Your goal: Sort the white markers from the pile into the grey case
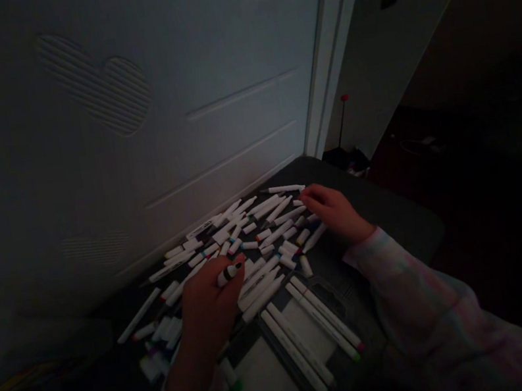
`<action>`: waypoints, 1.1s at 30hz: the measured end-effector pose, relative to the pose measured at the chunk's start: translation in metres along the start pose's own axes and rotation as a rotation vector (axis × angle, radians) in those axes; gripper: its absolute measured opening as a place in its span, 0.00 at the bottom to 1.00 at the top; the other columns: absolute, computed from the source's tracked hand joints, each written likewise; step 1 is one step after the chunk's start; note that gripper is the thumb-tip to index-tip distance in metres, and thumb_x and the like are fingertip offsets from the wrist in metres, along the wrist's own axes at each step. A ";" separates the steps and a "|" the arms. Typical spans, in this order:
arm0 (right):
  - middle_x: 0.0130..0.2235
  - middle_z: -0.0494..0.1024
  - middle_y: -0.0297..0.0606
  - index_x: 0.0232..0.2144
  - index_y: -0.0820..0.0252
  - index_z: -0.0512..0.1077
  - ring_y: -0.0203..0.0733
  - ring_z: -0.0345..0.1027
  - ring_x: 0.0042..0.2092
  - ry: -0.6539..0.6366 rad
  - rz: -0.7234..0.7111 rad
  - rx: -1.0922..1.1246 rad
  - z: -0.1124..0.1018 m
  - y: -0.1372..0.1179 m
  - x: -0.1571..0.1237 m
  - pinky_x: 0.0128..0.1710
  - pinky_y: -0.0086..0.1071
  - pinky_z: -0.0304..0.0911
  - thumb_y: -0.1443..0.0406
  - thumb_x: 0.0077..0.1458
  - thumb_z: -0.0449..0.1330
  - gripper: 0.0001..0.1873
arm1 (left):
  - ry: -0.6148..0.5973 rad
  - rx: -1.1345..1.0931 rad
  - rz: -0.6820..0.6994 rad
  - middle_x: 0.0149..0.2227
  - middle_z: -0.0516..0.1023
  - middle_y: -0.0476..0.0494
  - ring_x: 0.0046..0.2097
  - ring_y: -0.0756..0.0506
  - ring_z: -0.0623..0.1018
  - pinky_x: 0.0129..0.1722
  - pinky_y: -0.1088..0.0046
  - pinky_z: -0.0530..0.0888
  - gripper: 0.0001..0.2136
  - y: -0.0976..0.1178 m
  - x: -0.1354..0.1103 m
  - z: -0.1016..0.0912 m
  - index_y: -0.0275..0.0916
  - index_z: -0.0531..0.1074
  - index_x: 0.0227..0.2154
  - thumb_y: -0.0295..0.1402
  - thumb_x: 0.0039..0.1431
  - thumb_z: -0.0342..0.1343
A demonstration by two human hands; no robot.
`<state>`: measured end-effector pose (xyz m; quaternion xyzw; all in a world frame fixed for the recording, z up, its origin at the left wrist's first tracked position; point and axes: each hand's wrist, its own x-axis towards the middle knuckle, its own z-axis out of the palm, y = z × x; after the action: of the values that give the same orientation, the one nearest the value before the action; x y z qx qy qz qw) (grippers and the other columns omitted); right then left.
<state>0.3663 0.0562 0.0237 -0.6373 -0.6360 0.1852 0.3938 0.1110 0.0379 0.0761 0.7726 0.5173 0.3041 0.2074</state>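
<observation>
- Basically, a white marker (pixel 228 275) sits in the left hand (pixel 212 304), low on the near side of the marker pile, dark end pointing right.
- Left hand: thumb and fingers closed round the marker, back of hand up, forearm rising from the bottom edge, wrist fairly straight.
- Right hand (pixel 336 209): at the pile's right edge, palm down, fingers bent and bunched, fingertips by the end of a white pen (pixel 284 189); can't tell whether it grips anything.
- Right forearm comes in diagonally from lower right, pale multicolour sleeve (pixel 416 283) down to the wrist.
- Loose marker pile (pixel 248 237): white barrels and short caps at mixed angles, some with coloured bands; left hand hides part of it.
- Clear plastic case (pixel 340 295) lies open in front of the pile, between the forearms; two pairs of markers lie slanted on its right part, more at its left, partly covered by the left arm.
- Dark padded-looking surface (pixel 394 213) under everything.
- White panel (pixel 216 49) with heart relief stands right behind the pile, blocking the far side.
- Thin red-tipped rod (pixel 341 122) beyond, right of the panel; the rest there is too dark to read.
</observation>
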 end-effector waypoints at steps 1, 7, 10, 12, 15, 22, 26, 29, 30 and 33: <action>0.30 0.68 0.37 0.33 0.64 0.65 0.34 0.61 0.32 0.039 0.021 -0.008 -0.001 0.003 0.001 0.32 0.27 0.56 0.60 0.56 0.44 0.14 | 0.004 -0.003 0.003 0.13 0.51 0.56 0.19 0.54 0.56 0.21 0.77 0.55 0.17 0.000 0.000 0.000 0.39 0.52 0.12 0.37 0.53 0.45; 0.27 0.70 0.36 0.27 0.64 0.69 0.33 0.62 0.29 -0.127 -0.035 -0.085 0.002 0.003 0.001 0.29 0.27 0.55 0.63 0.52 0.50 0.12 | 0.005 -0.005 -0.023 0.14 0.50 0.56 0.19 0.54 0.55 0.20 0.77 0.55 0.17 0.001 0.002 -0.003 0.39 0.51 0.12 0.38 0.52 0.46; 0.28 0.71 0.36 0.26 0.63 0.72 0.34 0.62 0.32 -0.276 -0.148 -0.163 0.008 -0.004 -0.002 0.33 0.28 0.54 0.65 0.48 0.54 0.08 | 0.002 -0.003 -0.036 0.14 0.51 0.56 0.19 0.54 0.56 0.20 0.77 0.54 0.17 0.002 0.001 -0.003 0.39 0.52 0.12 0.39 0.52 0.46; 0.29 0.71 0.37 0.25 0.62 0.73 0.36 0.62 0.35 -0.336 -0.201 -0.226 0.012 -0.008 -0.005 0.37 0.30 0.53 0.66 0.46 0.56 0.07 | 0.000 0.007 -0.041 0.14 0.51 0.56 0.19 0.54 0.56 0.20 0.77 0.54 0.17 0.003 0.001 -0.003 0.39 0.53 0.12 0.39 0.52 0.46; 0.30 0.71 0.38 0.25 0.61 0.74 0.39 0.61 0.38 -0.373 -0.222 -0.323 0.014 -0.012 -0.008 0.40 0.34 0.50 0.64 0.46 0.57 0.07 | -0.002 0.012 -0.037 0.14 0.51 0.56 0.19 0.54 0.56 0.20 0.77 0.54 0.17 0.002 0.001 -0.002 0.39 0.52 0.12 0.38 0.53 0.45; 0.31 0.71 0.39 0.23 0.60 0.74 0.44 0.60 0.40 -0.401 -0.222 -0.477 0.014 -0.019 -0.011 0.41 0.39 0.44 0.57 0.46 0.57 0.13 | -0.001 -0.021 -0.019 0.13 0.50 0.56 0.19 0.54 0.55 0.20 0.77 0.54 0.17 -0.002 0.001 -0.002 0.39 0.52 0.12 0.37 0.52 0.46; 0.32 0.71 0.39 0.23 0.60 0.73 0.44 0.60 0.41 -0.396 -0.226 -0.508 0.019 -0.020 -0.012 0.42 0.39 0.44 0.56 0.47 0.56 0.14 | 0.007 -0.003 -0.024 0.14 0.50 0.56 0.19 0.54 0.55 0.20 0.77 0.54 0.16 -0.001 0.000 -0.003 0.39 0.53 0.13 0.37 0.53 0.46; 0.32 0.71 0.40 0.23 0.60 0.73 0.45 0.59 0.40 -0.381 -0.218 -0.507 0.022 -0.019 -0.013 0.42 0.41 0.44 0.55 0.48 0.55 0.15 | 0.010 0.003 -0.007 0.14 0.51 0.56 0.19 0.54 0.56 0.20 0.77 0.54 0.16 0.001 0.000 -0.004 0.39 0.55 0.13 0.37 0.53 0.46; 0.31 0.70 0.41 0.23 0.61 0.73 0.45 0.59 0.40 -0.375 -0.213 -0.499 0.022 -0.019 -0.013 0.42 0.41 0.44 0.55 0.47 0.55 0.15 | 0.007 0.001 -0.002 0.14 0.51 0.56 0.19 0.54 0.56 0.20 0.77 0.54 0.16 0.001 0.001 -0.004 0.39 0.55 0.13 0.37 0.53 0.46; 0.31 0.70 0.42 0.22 0.62 0.72 0.46 0.59 0.40 -0.356 -0.194 -0.444 0.024 -0.019 -0.014 0.44 0.43 0.44 0.56 0.46 0.57 0.14 | 0.003 -0.014 -0.001 0.14 0.52 0.56 0.19 0.53 0.56 0.20 0.77 0.55 0.16 0.000 0.001 -0.004 0.39 0.55 0.13 0.37 0.52 0.45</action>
<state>0.3348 0.0468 0.0188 -0.6015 -0.7779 0.1119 0.1429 0.1088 0.0390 0.0792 0.7704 0.5161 0.3084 0.2122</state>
